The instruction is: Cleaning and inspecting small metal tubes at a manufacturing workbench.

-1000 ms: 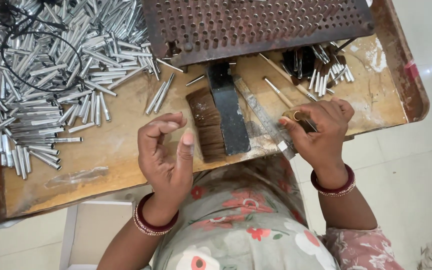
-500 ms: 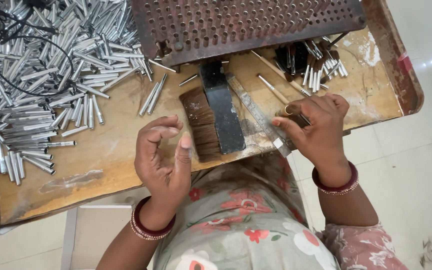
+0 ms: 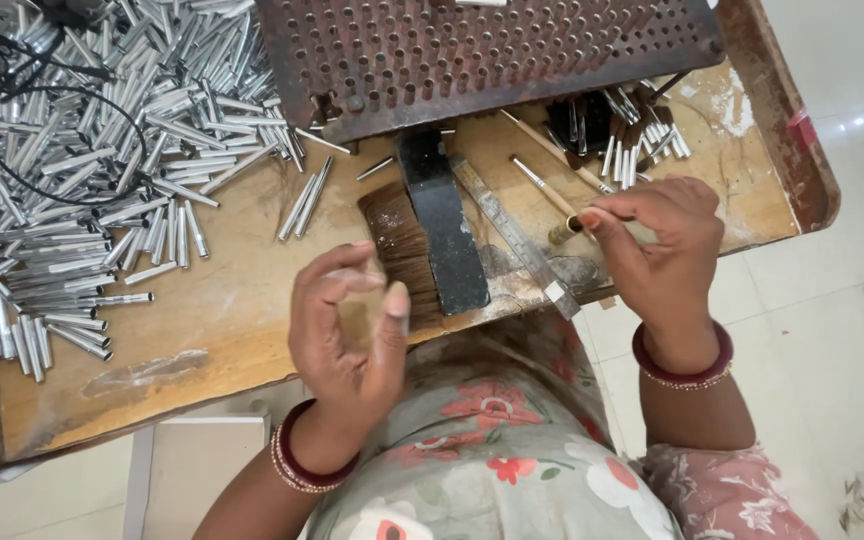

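Nearest: person's lap in floral cloth, red bangles on both wrists. Left hand [image 3: 347,330] hovers over the near edge of the wooden tabletop [image 3: 202,330], fingers curled, thumb and forefinger pinched close; can't tell if anything sits between them (too small). Free room on the bare wood just left of it, up to the tube pile.

Right hand [image 3: 667,240] at the tabletop's near-right edge, fingertips closed on a small brush [image 3: 564,230] w/ a gold ferrule, held at its tip end. Bare strip of wood to its right, then the raised rusty rim [image 3: 802,150].

Btwn the hands: dark block brush [image 3: 422,245], brown bristles on its left side, lying across the near edge; metal ruler [image 3: 517,240] diagonal just beside it, one end near the right hand.

Mid: a few loose tubes near the block brush. Big heap of silver metal tubes [image 3: 102,170] fills the left half, black wire [image 3: 52,100] looped over it. Thin brush sticks on the right-centre.

Far: rusty perforated plate [image 3: 492,50] along the back edge; small cluster of tubes and dark bits below its right end.

Beyond: pale tiled floor [image 3: 852,330] at right, some debris low right.
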